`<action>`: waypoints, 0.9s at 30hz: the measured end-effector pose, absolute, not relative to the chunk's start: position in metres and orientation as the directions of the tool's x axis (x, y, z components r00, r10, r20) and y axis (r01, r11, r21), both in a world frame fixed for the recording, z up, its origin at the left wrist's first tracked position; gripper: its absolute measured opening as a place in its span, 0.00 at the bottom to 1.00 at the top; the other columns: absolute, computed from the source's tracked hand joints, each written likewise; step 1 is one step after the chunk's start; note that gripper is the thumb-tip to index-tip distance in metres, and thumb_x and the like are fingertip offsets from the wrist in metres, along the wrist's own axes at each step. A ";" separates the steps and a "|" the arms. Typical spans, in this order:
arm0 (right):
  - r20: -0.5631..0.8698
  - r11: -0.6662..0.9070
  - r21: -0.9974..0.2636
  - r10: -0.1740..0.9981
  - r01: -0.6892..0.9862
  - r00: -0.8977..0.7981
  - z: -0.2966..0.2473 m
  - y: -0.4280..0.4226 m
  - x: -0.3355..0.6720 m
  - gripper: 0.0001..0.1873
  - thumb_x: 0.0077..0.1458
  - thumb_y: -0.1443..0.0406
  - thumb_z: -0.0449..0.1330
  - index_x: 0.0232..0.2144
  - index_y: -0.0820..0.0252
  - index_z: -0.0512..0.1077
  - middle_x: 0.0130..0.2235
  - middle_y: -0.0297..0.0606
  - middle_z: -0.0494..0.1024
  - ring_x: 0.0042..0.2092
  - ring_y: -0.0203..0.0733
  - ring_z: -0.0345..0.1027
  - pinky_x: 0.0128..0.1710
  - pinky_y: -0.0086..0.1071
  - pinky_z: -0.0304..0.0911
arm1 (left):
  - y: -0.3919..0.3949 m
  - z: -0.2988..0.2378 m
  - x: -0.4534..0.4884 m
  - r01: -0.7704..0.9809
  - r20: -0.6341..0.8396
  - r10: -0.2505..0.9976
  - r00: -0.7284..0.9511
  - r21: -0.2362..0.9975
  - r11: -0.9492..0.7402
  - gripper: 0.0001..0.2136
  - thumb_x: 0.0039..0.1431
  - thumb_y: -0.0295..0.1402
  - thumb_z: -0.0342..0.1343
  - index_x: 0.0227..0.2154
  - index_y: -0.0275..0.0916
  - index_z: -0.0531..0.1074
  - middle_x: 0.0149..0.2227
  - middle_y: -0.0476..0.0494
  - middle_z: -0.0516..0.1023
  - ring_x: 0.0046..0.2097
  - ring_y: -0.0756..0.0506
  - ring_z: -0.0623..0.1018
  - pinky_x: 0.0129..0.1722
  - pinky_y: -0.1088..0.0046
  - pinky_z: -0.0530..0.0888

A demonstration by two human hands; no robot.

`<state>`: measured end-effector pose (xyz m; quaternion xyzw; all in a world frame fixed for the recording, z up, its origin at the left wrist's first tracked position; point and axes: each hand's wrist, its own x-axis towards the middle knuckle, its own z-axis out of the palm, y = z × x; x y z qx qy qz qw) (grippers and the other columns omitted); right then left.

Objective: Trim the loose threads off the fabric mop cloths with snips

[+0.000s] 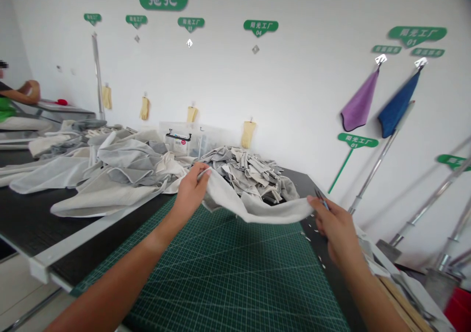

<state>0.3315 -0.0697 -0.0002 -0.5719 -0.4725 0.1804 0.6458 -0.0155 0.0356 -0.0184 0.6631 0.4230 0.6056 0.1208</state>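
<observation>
A light grey piece of fabric (253, 208) hangs in a sagging fold between my two hands, above the green cutting mat (235, 268). My left hand (193, 182) pinches its left end. The right end is between the fingers of my right hand (333, 221). That hand also holds a small tool with a dark tip and a bit of blue (322, 199), possibly thread snips; most of it is hidden in the fingers. Just beyond the fabric, a heap of small grey cloth pieces (253, 170) lies on the black table (300, 179).
Larger grey cloths (125, 160) are piled on the left, by a pale strip (106, 229) across the table. Clear plastic boxes (180, 143) stand against the wall. White scraps (307, 236) lie right of the mat. Poles (382, 155) lean at right. A person's arm (22, 94) shows far left.
</observation>
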 end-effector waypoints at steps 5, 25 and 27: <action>0.335 0.281 -0.942 0.789 0.182 0.515 0.013 -0.069 0.347 0.22 0.48 0.52 0.70 0.25 0.59 0.64 0.18 0.21 0.51 0.18 0.26 0.41 0.14 0.24 0.36 | 0.060 -0.012 -0.033 0.453 0.653 0.748 -0.123 0.707 -0.543 0.11 0.63 0.40 0.50 0.41 0.39 0.71 0.36 0.45 0.77 0.39 0.44 0.76 0.42 0.69 0.70; -0.302 -0.342 -0.835 0.940 0.431 0.160 -0.058 -0.177 0.387 0.17 0.40 0.53 0.73 0.24 0.56 0.75 0.16 0.29 0.62 0.16 0.29 0.44 0.17 0.29 0.32 | -0.001 -0.022 -0.105 0.693 -0.549 0.665 0.506 0.717 0.065 0.15 0.36 0.46 0.68 0.23 0.42 0.75 0.19 0.44 0.75 0.22 0.42 0.74 0.23 0.69 0.71; -0.264 -0.325 -0.832 0.945 0.450 0.196 -0.072 -0.173 0.395 0.17 0.37 0.52 0.74 0.20 0.55 0.74 0.17 0.31 0.66 0.16 0.31 0.47 0.16 0.30 0.34 | 0.008 -0.036 -0.102 0.713 -0.581 0.657 0.481 0.695 0.092 0.17 0.37 0.49 0.66 0.23 0.41 0.75 0.20 0.39 0.76 0.22 0.40 0.75 0.21 0.67 0.71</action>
